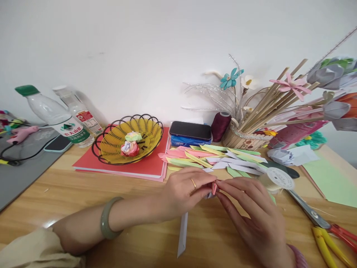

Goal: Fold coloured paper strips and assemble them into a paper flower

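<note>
Pale wall rises behind a wooden tabletop [83, 208], which carries everything else. Taking the yellow-lined black wire basket [127, 139] as landmark: it sits on a red paper pad [145, 167] and holds small crumpled paper flowers [130, 145]. Left of the basket lean two clear plastic water bottles [61, 119]; right of it lie a black phone on a blue packet [190, 131], a maroon thread spool [220, 125] and a stick-built pot of wooden skewers and paper blooms [245, 137]. A loose heap of pastel paper strips [220, 158] spreads from the basket's right side. Farther right lie yellow-and-red-handled scissors [326, 227].

In front of the basket, toward the viewer, the left hand [185, 191] and right hand [251, 216] meet, both curled nearly shut with fingertips pinching a small folded pink paper piece [214, 187] between them, just above the wood. A white folded strip [182, 234] lies below it.

That pink piece looks very light, thin and easily creased or torn, so a gentle fingertip pinch at its folded edges suits it best. Bare wood in front of the basket leaves room; the strip heap and scissors crowd the right.
</note>
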Demonstrator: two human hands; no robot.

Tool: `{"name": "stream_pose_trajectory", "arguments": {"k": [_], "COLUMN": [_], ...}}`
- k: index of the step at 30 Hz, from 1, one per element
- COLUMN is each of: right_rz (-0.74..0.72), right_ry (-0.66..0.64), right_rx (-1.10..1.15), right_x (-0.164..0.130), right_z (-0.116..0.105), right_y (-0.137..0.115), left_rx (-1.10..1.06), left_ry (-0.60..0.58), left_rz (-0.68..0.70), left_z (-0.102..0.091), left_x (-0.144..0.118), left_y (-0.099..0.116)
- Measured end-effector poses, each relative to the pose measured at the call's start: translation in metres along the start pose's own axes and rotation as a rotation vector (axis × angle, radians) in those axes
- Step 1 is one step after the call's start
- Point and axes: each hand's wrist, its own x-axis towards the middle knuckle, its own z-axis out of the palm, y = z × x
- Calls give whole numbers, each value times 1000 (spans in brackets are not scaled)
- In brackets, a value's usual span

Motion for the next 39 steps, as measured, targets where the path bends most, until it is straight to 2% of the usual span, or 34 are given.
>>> {"name": "stream_pose_trajectory", "arguments": {"k": [3,14,27,33,39], "right_rz": [-2,-50,-120,-151,-223], "right_ry": [17,30,-10,-8,1], "right_rx": [5,-1,8,5,-19], "right_x": [1,0,-2,-1,-2], "right_z": [-2,-7,-9,-10,-11], "right_y": [-2,-4,-2,-1,2], "left_rx": [-42,52,96,-14,-6], "left_ry": [16,-48,44,88,97], "left_rz": [-62,102,248,64,129], "left_z": [0,-2,-1,2,0], "left_x": [0,-3,2,-3,0], "left_y": [3,0,4,4,3]}}
